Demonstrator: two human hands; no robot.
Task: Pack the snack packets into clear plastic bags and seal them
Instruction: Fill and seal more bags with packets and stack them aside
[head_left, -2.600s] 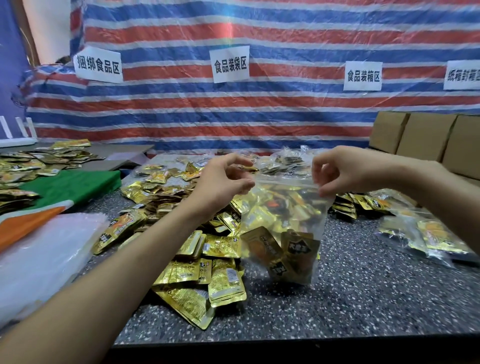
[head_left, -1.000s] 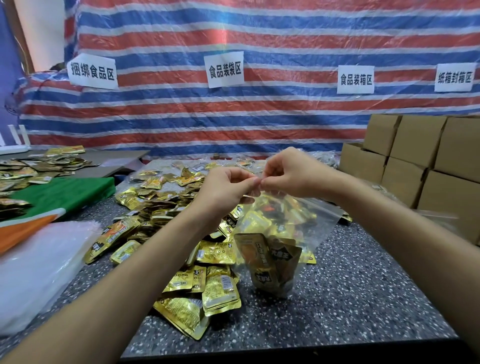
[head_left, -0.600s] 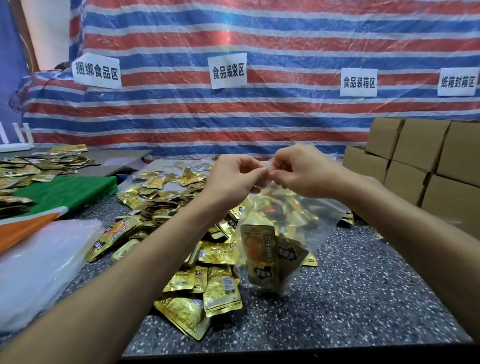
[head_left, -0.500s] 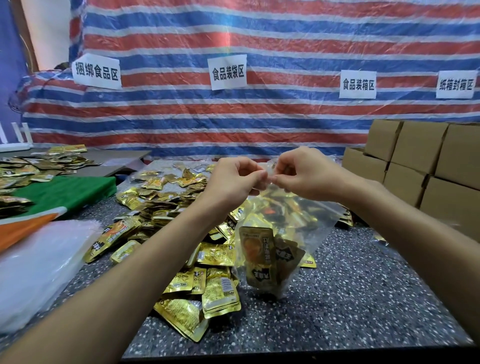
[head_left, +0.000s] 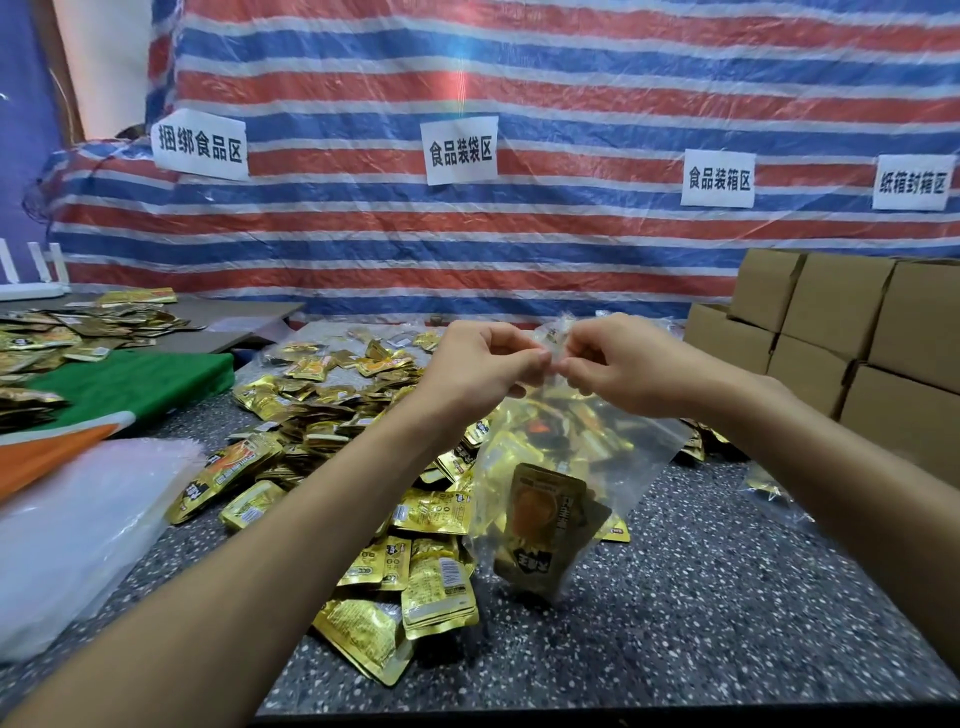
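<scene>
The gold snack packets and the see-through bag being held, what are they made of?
Gold snack packets: probably metallised plastic film or foil; they glint gold and crease sharply.
Clear plastic bag: thin, soft, glossy plastic; packets show through it and it wrinkles.

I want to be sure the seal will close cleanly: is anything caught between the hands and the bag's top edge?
Nothing visible. The left hand and the right hand both pinch the top edge of the bag directly, close together. The packets inside hang below the grip.
</scene>
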